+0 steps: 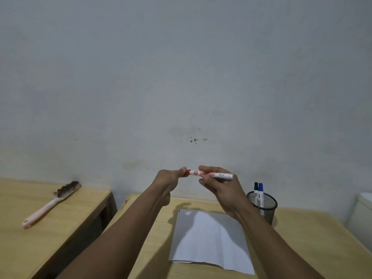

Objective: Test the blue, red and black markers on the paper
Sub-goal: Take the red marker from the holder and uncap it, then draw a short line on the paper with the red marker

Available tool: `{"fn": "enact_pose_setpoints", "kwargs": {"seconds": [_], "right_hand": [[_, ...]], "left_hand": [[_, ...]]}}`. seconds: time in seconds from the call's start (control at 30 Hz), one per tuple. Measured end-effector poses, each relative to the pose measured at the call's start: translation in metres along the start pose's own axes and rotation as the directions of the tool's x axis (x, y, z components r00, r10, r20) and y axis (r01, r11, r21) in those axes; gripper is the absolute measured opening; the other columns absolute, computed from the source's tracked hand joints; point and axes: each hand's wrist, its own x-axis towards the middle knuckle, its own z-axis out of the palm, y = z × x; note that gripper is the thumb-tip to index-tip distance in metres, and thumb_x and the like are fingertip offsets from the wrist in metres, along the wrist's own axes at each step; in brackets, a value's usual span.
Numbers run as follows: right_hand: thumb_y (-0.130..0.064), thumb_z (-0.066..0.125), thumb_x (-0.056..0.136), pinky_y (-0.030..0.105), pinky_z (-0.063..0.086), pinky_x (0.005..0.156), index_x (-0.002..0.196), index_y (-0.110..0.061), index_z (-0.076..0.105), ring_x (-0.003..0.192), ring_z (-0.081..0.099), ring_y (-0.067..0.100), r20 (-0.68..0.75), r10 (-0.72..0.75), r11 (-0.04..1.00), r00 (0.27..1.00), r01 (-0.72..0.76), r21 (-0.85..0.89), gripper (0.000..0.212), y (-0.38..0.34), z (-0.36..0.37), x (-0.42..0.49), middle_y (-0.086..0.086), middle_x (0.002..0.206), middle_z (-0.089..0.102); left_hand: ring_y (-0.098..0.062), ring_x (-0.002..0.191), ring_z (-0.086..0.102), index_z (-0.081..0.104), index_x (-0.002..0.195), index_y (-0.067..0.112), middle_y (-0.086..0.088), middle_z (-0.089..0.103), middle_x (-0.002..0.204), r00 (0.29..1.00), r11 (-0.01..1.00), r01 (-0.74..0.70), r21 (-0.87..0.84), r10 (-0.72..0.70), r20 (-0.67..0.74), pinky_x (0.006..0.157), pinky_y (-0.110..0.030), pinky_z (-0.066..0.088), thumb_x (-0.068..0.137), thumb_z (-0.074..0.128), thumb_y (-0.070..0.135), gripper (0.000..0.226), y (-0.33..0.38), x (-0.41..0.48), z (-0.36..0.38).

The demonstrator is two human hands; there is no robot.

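I hold the red marker [211, 174] level in the air above the table. My right hand [219, 184] grips its white barrel. My left hand [171, 179] pinches the red cap [187, 172] at its left end. The cap sits on the marker. A white sheet of paper [211, 240] lies flat on the wooden table below my hands. The black marker [256, 193] and the blue marker [261, 193] stand caps up in a black mesh pen cup [265, 208] to the right of the paper.
The wooden table [312, 238] backs onto a grey wall. A second wooden table [50, 218] stands to the left across a dark gap, with a pink-handled brush [52, 203] on it. A white object [362, 214] sits at the far right edge.
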Motion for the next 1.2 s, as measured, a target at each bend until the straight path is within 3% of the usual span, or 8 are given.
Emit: {"fn": "enact_pose_setpoints", "kwargs": {"seconds": [0.13,0.23,0.33,0.43,0.57,0.77,0.93,1.2], "right_hand": [[-0.002,0.076,0.085,0.044,0.054,0.101,0.098,-0.012,0.081,0.106,0.071,0.024,0.014,-0.029,0.992,0.999,0.030,-0.123,0.017,0.016,-0.007,0.003,0.009,0.108,0.079],[-0.001,0.074,0.086,0.036,0.060,0.089,0.096,-0.003,0.078,0.098,0.074,0.030,-0.056,-0.012,1.000,0.998,0.011,-0.021,0.011,0.027,-0.009,0.006,0.017,0.102,0.078],[0.004,0.075,0.083,0.032,0.062,0.081,0.092,0.002,0.075,0.088,0.073,0.031,-0.124,0.039,0.998,0.992,-0.033,0.049,0.009,0.040,-0.011,0.008,0.018,0.093,0.078],[0.011,0.075,0.080,0.035,0.063,0.080,0.086,-0.001,0.073,0.080,0.071,0.030,-0.154,0.074,0.997,0.985,-0.068,0.048,0.014,0.053,-0.013,0.008,0.017,0.083,0.075],[0.006,0.074,0.084,0.032,0.064,0.077,0.100,0.010,0.065,0.079,0.073,0.030,-0.178,0.119,0.992,0.977,-0.108,0.072,0.019,0.069,-0.016,0.012,0.022,0.085,0.074],[0.003,0.071,0.088,0.030,0.063,0.074,0.107,0.004,0.063,0.080,0.073,0.030,-0.162,0.173,0.983,0.971,-0.162,0.080,0.021,0.086,-0.015,0.019,0.023,0.089,0.073],[0.010,0.077,0.078,0.038,0.060,0.080,0.091,0.003,0.069,0.080,0.070,0.030,-0.112,0.166,0.984,0.980,-0.172,-0.041,0.017,0.102,-0.012,0.025,0.020,0.084,0.073],[0.004,0.073,0.085,0.044,0.058,0.074,0.088,-0.006,0.062,0.080,0.073,0.037,-0.070,0.188,0.943,0.980,-0.200,-0.267,0.015,0.131,-0.006,0.045,0.021,0.081,0.071]], "left_hand": [[-0.020,0.084,0.048,0.077,0.084,0.013,-0.009,0.052,0.094,0.999,0.998,-0.040,0.044,0.041,-0.025,0.059,-0.030,0.031,0.089,0.068,0.041,0.030,-0.018,0.018,-0.010],[-0.015,0.095,0.051,0.076,0.073,0.025,0.002,0.056,0.105,0.949,0.922,-0.282,0.267,0.310,-0.067,0.084,-0.037,0.039,0.087,0.069,0.042,0.024,-0.042,0.034,-0.018],[-0.011,0.120,0.045,0.076,0.077,0.033,0.017,0.054,0.119,0.894,0.660,-0.246,0.710,0.438,-0.097,0.102,-0.048,0.024,0.082,0.069,0.050,0.018,-0.067,0.046,-0.025],[-0.013,0.122,0.042,0.076,0.084,0.031,0.014,0.052,0.126,0.901,0.426,-0.247,0.870,0.432,0.044,0.107,-0.050,0.019,0.085,0.066,0.048,0.019,-0.090,0.058,-0.034],[-0.017,0.118,0.045,0.077,0.089,0.025,0.010,0.054,0.125,0.876,0.142,-0.270,0.952,0.446,0.182,0.107,-0.054,0.017,0.086,0.059,0.041,0.024,-0.108,0.066,-0.038],[-0.017,0.117,0.045,0.077,0.090,0.025,0.010,0.053,0.126,0.872,0.141,-0.283,0.949,0.449,0.193,0.106,-0.055,0.016,0.085,0.054,0.042,0.029,-0.114,0.067,-0.038],[-0.016,0.117,0.049,0.068,0.108,0.033,0.010,0.055,0.126,0.748,0.108,-0.358,0.928,0.627,0.216,0.101,-0.052,0.026,0.083,0.053,0.054,0.037,-0.120,0.033,-0.033],[-0.018,0.132,0.036,0.040,0.142,0.036,0.014,0.039,0.153,0.802,0.018,-0.552,0.833,0.281,0.526,0.097,-0.047,0.025,0.089,0.029,0.070,0.064,-0.138,0.002,-0.027]]}}
